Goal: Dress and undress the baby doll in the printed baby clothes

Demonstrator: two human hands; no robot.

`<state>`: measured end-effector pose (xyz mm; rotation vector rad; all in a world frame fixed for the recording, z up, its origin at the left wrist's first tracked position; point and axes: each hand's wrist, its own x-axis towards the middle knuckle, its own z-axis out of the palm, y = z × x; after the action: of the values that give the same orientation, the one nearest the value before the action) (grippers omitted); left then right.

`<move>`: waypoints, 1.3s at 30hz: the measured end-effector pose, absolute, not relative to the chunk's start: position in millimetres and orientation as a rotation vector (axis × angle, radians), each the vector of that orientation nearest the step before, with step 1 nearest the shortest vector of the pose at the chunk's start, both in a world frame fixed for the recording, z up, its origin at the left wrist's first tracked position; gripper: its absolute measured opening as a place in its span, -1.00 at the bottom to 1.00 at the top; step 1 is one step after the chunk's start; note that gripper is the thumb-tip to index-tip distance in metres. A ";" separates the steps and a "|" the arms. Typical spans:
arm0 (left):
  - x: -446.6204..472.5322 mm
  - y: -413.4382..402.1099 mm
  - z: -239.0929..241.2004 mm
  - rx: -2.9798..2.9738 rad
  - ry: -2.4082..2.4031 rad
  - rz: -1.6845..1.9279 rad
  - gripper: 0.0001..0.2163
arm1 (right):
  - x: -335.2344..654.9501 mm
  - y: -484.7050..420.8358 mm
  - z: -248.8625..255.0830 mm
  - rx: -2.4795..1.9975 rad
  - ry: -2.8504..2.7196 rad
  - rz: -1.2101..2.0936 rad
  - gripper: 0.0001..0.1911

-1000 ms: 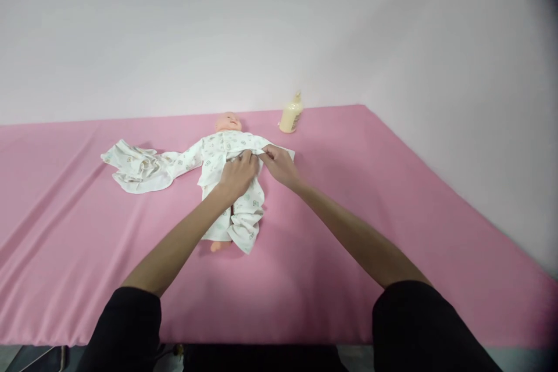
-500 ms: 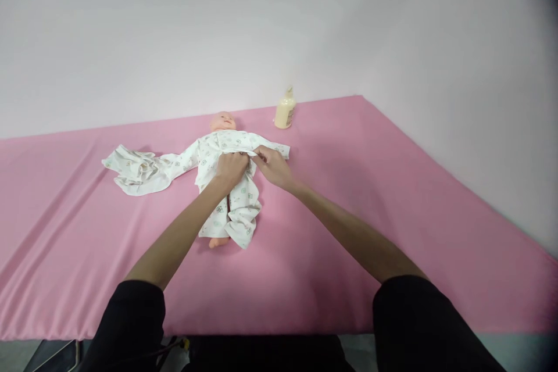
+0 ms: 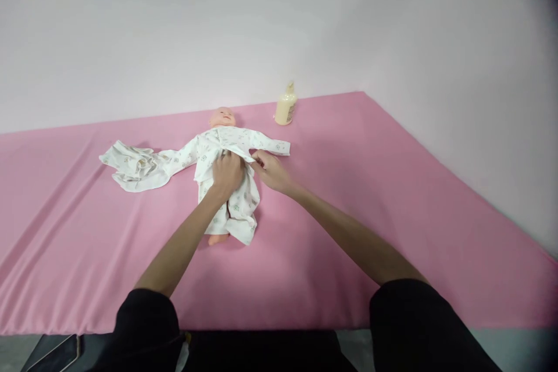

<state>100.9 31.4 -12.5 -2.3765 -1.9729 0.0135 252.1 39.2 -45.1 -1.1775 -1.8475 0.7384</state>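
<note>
A baby doll [image 3: 222, 117] lies on its back, head toward the wall, arms spread. It wears a white printed baby shirt [image 3: 209, 143] and matching trousers [image 3: 242, 202]; one foot shows below the trouser leg. My right hand [image 3: 272, 171] pinches the edge of the shirt's front at the doll's side and holds it slightly raised. Over the doll's belly, my left hand [image 3: 229, 173] has its fingers curled in at the shirt's front flap. Cloth and the hand itself hide those fingertips, so what they hold does not show.
Bunched printed cloth [image 3: 139, 167] lies by the doll's sleeve on the left. A pale yellow pump bottle [image 3: 285, 106] stands behind, near the wall [image 3: 183, 40]. Pink cloth [image 3: 331, 232] covers the table. A dark phone-like object [image 3: 54, 354] is below the front edge.
My left hand has shifted down slightly and turned, its fingers now tucked further in at the shirt flap. The shirt edge in my right hand is drawn out into a pointed fold.
</note>
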 end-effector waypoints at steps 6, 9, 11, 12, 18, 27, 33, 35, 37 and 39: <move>108.2 -17.6 -28.3 -2.514 -1.800 0.080 -0.72 | 268.1 51.2 -63.6 -1.301 -1.841 0.709 -0.88; 123.6 -10.5 -31.2 -2.506 -1.760 0.108 -0.76 | 271.9 57.1 -71.2 -1.391 -1.946 0.697 -0.92; 133.8 0.9 -32.0 -2.466 -1.797 0.126 -0.74 | 273.3 59.9 -75.1 -1.376 -2.031 0.686 -0.81; 138.0 6.5 -32.4 -2.448 -1.830 0.152 -0.73 | 273.7 60.7 -76.6 -1.358 -2.055 0.673 -0.77; 149.3 22.6 -34.6 -2.472 -1.859 0.248 -0.76 | 273.6 59.7 -77.9 -1.393 -1.922 0.507 -0.72; 138.3 37.7 -32.5 -2.327 -1.877 -0.100 -0.69 | 277.0 49.3 -69.8 -1.236 -1.731 0.795 -0.78; 128.2 48.4 -36.9 -2.217 -2.037 -0.338 -0.71 | 277.4 49.3 -72.8 -1.202 -1.759 0.869 -0.82; 127.2 50.7 -38.3 -2.162 -2.108 -0.413 -0.71 | 276.7 48.8 -74.9 -1.202 -1.773 0.872 -0.83; 126.2 53.5 -38.7 -2.121 -2.151 -0.462 -0.71 | 275.7 47.3 -75.7 -1.182 -1.796 0.884 -0.83; 124.9 56.7 -37.8 -2.086 -2.176 -0.506 -0.71 | 274.4 45.6 -75.2 -1.164 -1.818 0.890 -0.81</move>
<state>124.9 56.7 -37.8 -2.0856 -2.1757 -0.5056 274.4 45.6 -75.2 -1.1639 -1.8185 0.8902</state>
